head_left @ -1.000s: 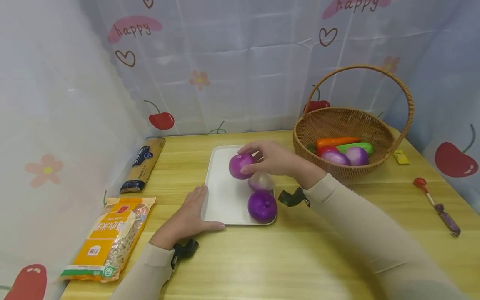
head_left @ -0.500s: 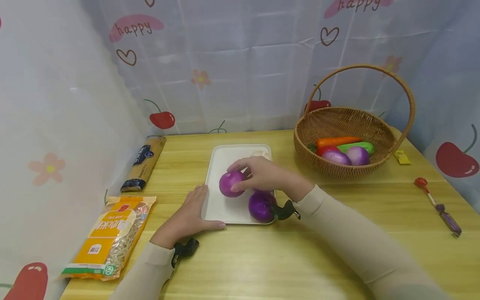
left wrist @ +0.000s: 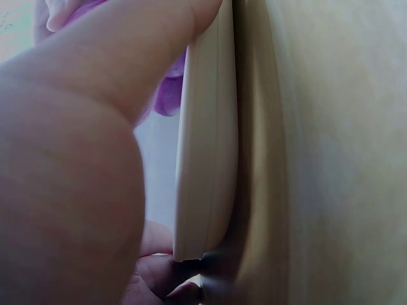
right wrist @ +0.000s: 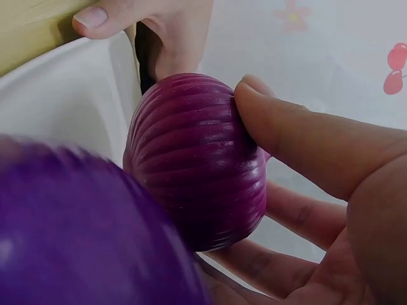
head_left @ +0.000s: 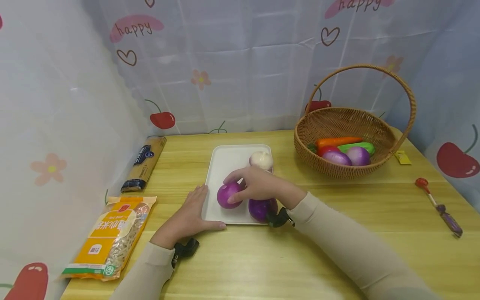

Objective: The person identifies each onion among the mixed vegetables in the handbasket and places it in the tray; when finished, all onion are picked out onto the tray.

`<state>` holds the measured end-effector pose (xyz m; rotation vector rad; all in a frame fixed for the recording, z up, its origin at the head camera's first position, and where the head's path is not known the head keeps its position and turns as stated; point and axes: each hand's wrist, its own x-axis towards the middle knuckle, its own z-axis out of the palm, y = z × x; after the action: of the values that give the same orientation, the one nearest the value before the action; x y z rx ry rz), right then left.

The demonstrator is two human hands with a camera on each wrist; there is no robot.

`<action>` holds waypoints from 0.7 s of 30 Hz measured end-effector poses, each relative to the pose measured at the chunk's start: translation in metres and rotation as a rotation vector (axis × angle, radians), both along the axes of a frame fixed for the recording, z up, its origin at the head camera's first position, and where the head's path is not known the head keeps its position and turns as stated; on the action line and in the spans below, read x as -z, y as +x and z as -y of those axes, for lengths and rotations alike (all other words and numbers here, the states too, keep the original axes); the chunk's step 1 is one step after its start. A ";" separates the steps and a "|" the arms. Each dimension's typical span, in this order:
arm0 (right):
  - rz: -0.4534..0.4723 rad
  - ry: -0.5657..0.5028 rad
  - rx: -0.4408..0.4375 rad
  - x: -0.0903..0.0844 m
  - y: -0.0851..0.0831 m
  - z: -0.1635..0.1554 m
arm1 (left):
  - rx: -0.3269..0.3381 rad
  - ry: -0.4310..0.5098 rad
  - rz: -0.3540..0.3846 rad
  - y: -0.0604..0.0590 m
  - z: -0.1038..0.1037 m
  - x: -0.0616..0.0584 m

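right hand (head_left: 258, 185) grips a purple onion (head_left: 228, 195) on the white tray (head_left: 228, 160).
head view: the glossy violet onion sits at the tray's near left part, fingers curled round it; a darker purple onion (head_left: 260, 208) lies just beside; the left hand (head_left: 189, 216) lies flat against the tray's left edge, fingers straight. left wrist view: the thumb presses the tray's rim (left wrist: 206, 159). right wrist view: fine ribs run over the onion (right wrist: 197, 159), thumb and fingers clamped on it.

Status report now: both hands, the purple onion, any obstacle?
Right hand grips ribbed purple onion over white rectangular tray. Left hand flat against tray edge. Second purple onion and white garlic bulb sit close by.
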<state>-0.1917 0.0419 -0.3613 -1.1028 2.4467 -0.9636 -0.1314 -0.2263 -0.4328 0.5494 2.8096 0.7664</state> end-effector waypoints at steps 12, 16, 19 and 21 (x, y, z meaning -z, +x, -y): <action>-0.018 0.051 -0.015 0.011 0.004 0.006 | -0.006 -0.007 0.008 0.000 -0.001 -0.002; -0.019 0.066 -0.019 0.013 0.004 0.007 | -0.004 0.003 0.007 0.000 -0.001 -0.001; -0.011 0.085 -0.035 0.014 0.003 0.008 | 0.000 0.001 -0.001 0.000 -0.001 -0.001; -0.003 0.108 -0.050 0.013 0.003 0.008 | 0.000 0.000 -0.003 0.000 -0.001 -0.001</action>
<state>-0.1887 0.0335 -0.3743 -1.1239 2.4293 -0.8059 -0.1313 -0.2253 -0.4314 0.5512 2.8120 0.7656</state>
